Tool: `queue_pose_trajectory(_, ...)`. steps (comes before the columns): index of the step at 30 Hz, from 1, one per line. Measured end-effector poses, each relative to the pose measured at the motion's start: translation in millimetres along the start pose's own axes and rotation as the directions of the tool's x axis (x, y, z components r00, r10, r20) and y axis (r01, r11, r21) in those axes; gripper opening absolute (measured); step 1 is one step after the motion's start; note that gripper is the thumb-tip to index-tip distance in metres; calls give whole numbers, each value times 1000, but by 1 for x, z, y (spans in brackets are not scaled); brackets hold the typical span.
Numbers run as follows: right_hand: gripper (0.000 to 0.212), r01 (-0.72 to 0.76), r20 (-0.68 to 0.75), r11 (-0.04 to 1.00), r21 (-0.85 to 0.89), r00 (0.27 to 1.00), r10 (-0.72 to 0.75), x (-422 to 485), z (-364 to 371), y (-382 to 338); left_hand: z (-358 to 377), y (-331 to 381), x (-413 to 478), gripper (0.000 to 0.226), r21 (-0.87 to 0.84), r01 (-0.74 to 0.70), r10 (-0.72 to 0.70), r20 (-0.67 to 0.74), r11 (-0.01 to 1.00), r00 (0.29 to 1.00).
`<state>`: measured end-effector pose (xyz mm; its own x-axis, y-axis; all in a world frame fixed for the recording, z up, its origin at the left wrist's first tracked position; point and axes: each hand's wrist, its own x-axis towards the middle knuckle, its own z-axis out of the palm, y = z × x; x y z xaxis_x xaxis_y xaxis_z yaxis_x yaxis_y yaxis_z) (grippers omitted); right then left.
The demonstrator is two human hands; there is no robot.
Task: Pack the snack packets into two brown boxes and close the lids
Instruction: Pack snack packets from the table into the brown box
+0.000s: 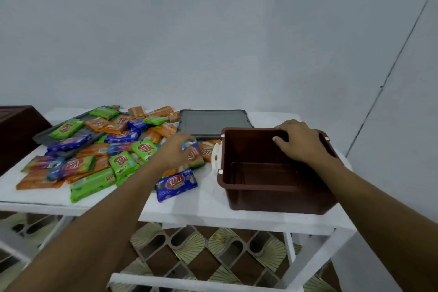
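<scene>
A brown box [272, 197] stands open and empty on the right of the white table [203, 208]. My right hand [301, 144] grips its far rim, fingers curled over the edge. My left hand [175, 152] holds a snack packet [194, 154] just left of the box, blurred. Several green, orange and blue snack packets [94, 149] lie heaped over the table's left half. One blue packet [176, 184] lies alone near the front. A second brown box [16, 130] shows at the far left edge.
A dark grey lid [212, 123] lies flat behind the open box. Another grey lid [71, 135] sits under the packets at the left. A white latch [217, 156] hangs on the box's left wall. A wall rises close behind; patterned floor shows below.
</scene>
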<state>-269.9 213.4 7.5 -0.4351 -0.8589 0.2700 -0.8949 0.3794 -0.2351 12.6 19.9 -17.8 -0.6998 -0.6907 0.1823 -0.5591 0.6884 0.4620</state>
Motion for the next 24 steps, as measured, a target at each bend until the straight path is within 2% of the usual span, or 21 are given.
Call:
queue_pose_trajectory(3, 33, 67, -1, 997, 37, 998, -67, 8, 3, -41, -16, -48, -18, 27, 222, 35, -64, 126, 974, 990)
queue_pose_trajectory(5, 31, 148, 12, 988, 35, 989, -149, 13, 6, -72, -24, -77, -30, 32, 308, 24, -99, 229, 951, 968)
queue_pose_trajectory(9, 28, 362, 127, 932, 31, 923, -363, 24, 23, -139, -33, -121, -47, 72, 341, -69, -80, 407, 938, 910)
queue_pose_trajectory(12, 28, 485, 291, 873, -46, 843, -453, 29, 49, -190, -33, -143, -50, 93, 374, -189, -22, 494, 908, 869)
queue_pose_trajectory(15, 36, 538, 534, 837, -102, 739, -410, 24, 79, -223, -35, -153, -47, 86, 350, -280, 86, 479, 894, 873)
queue_pose_trajectory(17, 46, 548, 615, 827, -123, 697, -370, 19, 98, -235, -37, -157, -45, 81, 304, -334, 174, 451, 892, 875)
queue_pose_trajectory(19, 55, 536, 612, 831, -148, 710, -349, 15, 111, -241, -39, -162, -45, 79, 217, -361, 246, 423, 907, 872)
queue_pose_trajectory(22, 73, 483, 618, 863, -149, 727, -300, 14, 120, -243, -44, -169, -46, 80, 43, -320, 282, 370, 946, 885)
queue_pose_trajectory(24, 75, 450, 615, 878, -164, 742, -265, 13, 121, -243, -48, -171, -44, 79, -25, -303, 291, 359, 953, 887)
